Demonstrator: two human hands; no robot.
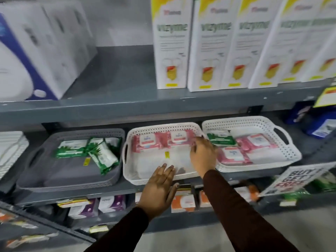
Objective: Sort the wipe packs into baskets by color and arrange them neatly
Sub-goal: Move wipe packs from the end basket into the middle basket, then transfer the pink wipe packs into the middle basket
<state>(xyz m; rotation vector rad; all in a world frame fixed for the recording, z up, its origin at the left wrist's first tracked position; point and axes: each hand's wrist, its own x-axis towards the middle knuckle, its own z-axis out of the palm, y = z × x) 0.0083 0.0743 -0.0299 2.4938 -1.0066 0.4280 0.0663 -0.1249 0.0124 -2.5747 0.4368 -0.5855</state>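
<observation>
pink wipe packs (pixel 161 140): two side by side at back of middle white basket (pixel 127 160) | right white basket (pixel 294 151): three pink packs, one green pack (pixel 221 138) | grey basket (pixel 27 175): green packs | right hand (pixel 203 155) grip wide, fingertips at right pink pack | left hand (pixel 158 190) flat, holding nothing, over middle basket front rim | all on shelf (pixel 109 106)
</observation>
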